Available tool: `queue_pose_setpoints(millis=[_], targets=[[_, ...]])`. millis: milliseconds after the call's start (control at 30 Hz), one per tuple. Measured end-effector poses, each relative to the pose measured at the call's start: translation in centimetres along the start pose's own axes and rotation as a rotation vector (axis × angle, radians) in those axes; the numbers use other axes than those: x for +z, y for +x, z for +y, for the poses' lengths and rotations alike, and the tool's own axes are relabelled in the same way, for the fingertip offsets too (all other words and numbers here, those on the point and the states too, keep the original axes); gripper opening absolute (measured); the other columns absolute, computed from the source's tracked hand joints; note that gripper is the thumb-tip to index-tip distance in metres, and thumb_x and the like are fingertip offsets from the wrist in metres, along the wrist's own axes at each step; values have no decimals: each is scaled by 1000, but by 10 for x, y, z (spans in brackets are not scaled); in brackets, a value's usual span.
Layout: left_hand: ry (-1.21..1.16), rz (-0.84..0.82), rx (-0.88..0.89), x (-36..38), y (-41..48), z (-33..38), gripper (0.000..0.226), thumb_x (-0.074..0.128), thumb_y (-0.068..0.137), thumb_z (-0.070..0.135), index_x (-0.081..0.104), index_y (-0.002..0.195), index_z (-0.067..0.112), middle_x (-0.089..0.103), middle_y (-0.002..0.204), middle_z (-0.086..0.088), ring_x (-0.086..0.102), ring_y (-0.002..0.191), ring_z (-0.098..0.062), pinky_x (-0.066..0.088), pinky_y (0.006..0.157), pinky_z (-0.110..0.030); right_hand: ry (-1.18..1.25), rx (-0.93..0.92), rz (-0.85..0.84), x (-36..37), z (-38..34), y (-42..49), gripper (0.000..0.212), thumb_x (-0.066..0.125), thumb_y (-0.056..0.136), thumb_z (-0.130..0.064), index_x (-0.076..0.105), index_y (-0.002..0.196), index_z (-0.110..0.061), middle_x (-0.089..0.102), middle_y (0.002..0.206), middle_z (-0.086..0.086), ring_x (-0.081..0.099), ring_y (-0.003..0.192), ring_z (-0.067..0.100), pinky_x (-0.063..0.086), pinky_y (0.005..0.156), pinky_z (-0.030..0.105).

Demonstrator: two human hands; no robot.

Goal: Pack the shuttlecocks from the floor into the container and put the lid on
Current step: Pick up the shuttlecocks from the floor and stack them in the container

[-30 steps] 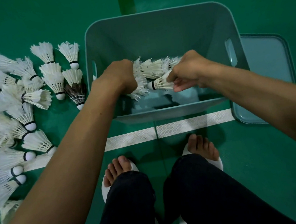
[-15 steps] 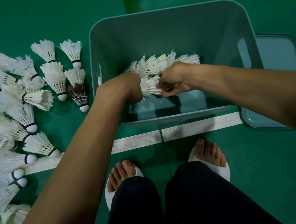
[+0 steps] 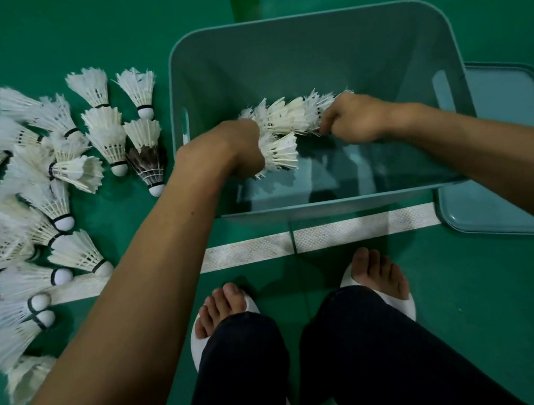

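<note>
A teal plastic container (image 3: 309,33) stands open on the green floor in front of me. Both my hands are inside it. My left hand (image 3: 237,151) grips one end of a row of nested white shuttlecocks (image 3: 287,117) and a separate shuttlecock (image 3: 281,153) just below it. My right hand (image 3: 355,118) is closed on the row's other end. The row hangs level above the container's floor. A large heap of loose shuttlecocks (image 3: 33,202) lies on the floor to the left. The teal lid (image 3: 510,145) lies flat to the right, partly under the container.
A white court line (image 3: 332,232) runs across the floor just before the container. My feet in white slippers (image 3: 226,307) stand behind that line. One dark-feathered shuttlecock (image 3: 148,164) lies beside the container's left wall.
My hands have moved apart and the shuttlecock row has stretched out between them. The view has shifted so the container sits further right.
</note>
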State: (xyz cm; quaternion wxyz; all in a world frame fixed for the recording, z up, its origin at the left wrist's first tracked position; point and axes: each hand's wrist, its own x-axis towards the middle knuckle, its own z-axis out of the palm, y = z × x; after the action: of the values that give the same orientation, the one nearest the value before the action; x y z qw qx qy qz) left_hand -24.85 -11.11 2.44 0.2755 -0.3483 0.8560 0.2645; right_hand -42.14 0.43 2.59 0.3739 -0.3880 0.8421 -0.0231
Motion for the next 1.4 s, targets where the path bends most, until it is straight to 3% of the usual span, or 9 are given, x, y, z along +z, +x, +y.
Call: queue_pose_setpoints(millis=[133,333,467,700,867,933,1033,1233,1400], targets=[[-180,245,122,-11,-32,4,42,59,86,4,67,126,14,65,130,-9,63,116,-27,51,99,-34,-56,74,77,-13,-3,-24,25,51,91,-8,70,105,0,69,100,23,65,82,34,54,75,38],[-581,771,236,-18,-101,-23,17,62,84,8,76,94,14,73,84,3,63,72,-5,53,73,-22,235,-207,349,-6,-86,-93,33,45,87,-4,76,95,-11,75,98,7,69,90,26,60,82,40],[-574,1015,-60,2,-118,-76,14,58,81,16,69,89,17,66,76,10,63,72,-10,53,68,-28,208,-353,515,17,-156,-115,25,52,82,-18,75,83,-10,75,82,7,70,81,29,60,81,43],[-505,649,-636,53,-100,-179,27,61,70,20,64,94,8,64,111,-17,58,109,-40,53,85,-45,2,-565,205,80,-239,-111,14,57,81,-10,69,87,-8,67,79,10,65,75,30,59,71,42],[-223,700,-580,53,-67,-222,66,75,71,13,49,132,14,40,142,-17,38,131,-41,40,102,-47,-326,-388,-121,111,-264,-79,14,58,91,-9,48,81,-11,56,90,7,52,70,18,41,56,30],[-99,704,-503,50,-48,-230,70,76,76,15,48,140,21,36,152,-15,32,138,-41,37,107,-50,-359,-279,-127,133,-271,-60,24,64,90,-16,58,111,-7,51,132,20,55,111,32,52,83,40],[-10,729,-475,49,-29,-233,56,71,85,19,56,138,22,43,150,-11,36,134,-39,39,100,-47,-330,-208,12,162,-271,-29,79,73,84,-18,33,152,-8,2,165,26,17,146,51,35,112,58],[-325,839,-634,50,-34,-232,39,71,80,30,62,113,11,55,124,-14,49,117,-35,44,93,-44,-234,-231,247,183,-255,4,90,83,73,-16,33,147,-9,33,149,23,38,132,45,42,104,55],[-1025,1035,-639,47,-41,-209,39,72,77,33,53,103,11,60,97,-3,58,85,-21,47,70,-36,-163,-264,353,185,-242,-2,59,77,82,-17,47,131,-6,51,128,17,46,119,34,43,95,47]])
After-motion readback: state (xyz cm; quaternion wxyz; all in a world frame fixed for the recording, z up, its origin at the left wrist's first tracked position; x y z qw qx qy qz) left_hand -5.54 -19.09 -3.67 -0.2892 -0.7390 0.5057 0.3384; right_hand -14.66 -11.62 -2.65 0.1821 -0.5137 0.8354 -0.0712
